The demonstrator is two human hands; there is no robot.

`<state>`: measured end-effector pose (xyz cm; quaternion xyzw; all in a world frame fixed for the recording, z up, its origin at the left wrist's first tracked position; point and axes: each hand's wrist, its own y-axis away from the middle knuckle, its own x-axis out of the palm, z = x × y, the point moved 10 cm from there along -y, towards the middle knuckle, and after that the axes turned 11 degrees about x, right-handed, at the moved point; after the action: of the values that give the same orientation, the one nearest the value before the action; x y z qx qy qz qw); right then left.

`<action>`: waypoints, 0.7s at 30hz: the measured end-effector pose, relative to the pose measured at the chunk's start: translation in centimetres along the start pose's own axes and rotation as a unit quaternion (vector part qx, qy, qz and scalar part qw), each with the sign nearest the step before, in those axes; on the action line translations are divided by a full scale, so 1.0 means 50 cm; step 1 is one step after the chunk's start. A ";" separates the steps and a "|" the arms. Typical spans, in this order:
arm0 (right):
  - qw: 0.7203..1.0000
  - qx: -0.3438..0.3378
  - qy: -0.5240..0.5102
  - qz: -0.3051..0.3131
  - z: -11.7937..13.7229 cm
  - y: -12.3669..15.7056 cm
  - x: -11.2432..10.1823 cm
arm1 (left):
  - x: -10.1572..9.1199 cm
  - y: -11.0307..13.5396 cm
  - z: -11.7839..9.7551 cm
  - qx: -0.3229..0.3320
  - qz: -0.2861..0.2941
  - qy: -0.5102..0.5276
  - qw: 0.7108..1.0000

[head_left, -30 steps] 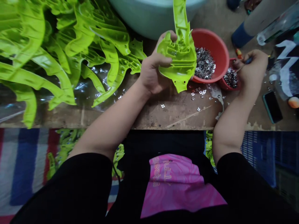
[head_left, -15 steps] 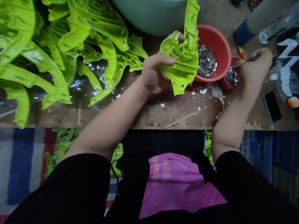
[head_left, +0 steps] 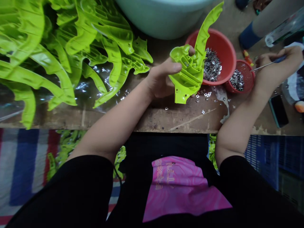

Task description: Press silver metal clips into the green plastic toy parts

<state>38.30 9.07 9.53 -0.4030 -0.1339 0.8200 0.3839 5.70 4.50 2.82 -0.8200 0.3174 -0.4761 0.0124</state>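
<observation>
My left hand point(head_left: 163, 74) grips a lime-green plastic shell point(head_left: 187, 76), thumb on its near face and fingers behind it. The shell's ribbed inside faces me, with its long curved arm pointing up and right. Small metal pieces seem to sit in one of its slots. My right hand point(head_left: 269, 71) is closed around a thin metal-shafted tool with a blue handle point(head_left: 280, 59), its shaft pointing left above a small red basket point(head_left: 248, 80). Shiny metal clips point(head_left: 236, 79) lie inside that basket. Behind the shell stands a larger red bowl point(head_left: 226, 47) holding many similar clips.
Many green shells point(head_left: 54, 63) are piled on the left of the wooden table point(head_left: 147, 117). A large pale tub point(head_left: 163, 19) stands at the back. Loose clips point(head_left: 206, 95) lie before the bowl. A phone point(head_left: 278, 110) and a clear bottle point(head_left: 285, 28) are at right.
My right hand has moved right, away from the small basket, with the tool. The green shell has tilted, its long arm now leaning right, and sits slightly lower and further right.
</observation>
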 end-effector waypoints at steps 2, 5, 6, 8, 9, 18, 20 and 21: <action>0.974 -0.030 -0.226 -0.002 0.052 0.029 -0.007 | 0.000 -0.002 0.001 0.002 -0.002 -0.013 1.000; 0.869 -0.075 -0.475 0.116 0.170 0.109 0.021 | -0.004 -0.003 0.005 -0.008 -0.025 -0.057 0.998; 0.844 -0.074 -0.509 0.151 0.206 0.140 0.031 | -0.005 -0.003 0.005 -0.011 -0.033 -0.074 0.997; 0.821 -0.081 -0.521 0.220 0.271 0.207 0.048 | -0.006 -0.002 0.002 -0.005 -0.041 -0.094 0.995; 0.818 -0.089 -0.512 0.248 0.298 0.238 0.053 | -0.005 -0.002 -0.001 0.001 -0.040 -0.094 0.995; 0.848 -0.115 -0.424 0.296 0.341 0.351 0.056 | -0.015 0.022 0.013 -0.053 -0.145 -0.063 0.986; 0.848 -0.083 -0.424 0.306 0.331 0.350 0.070 | -0.020 0.028 0.025 -0.076 -0.167 -0.057 0.981; 0.841 -0.086 -0.437 0.306 0.332 0.349 0.070 | -0.019 0.029 0.030 -0.084 -0.162 -0.060 0.981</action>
<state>15.16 1.47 8.96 -0.0544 -0.2273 0.9721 -0.0210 5.83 3.44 0.80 -0.8859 0.2177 -0.3933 -0.1147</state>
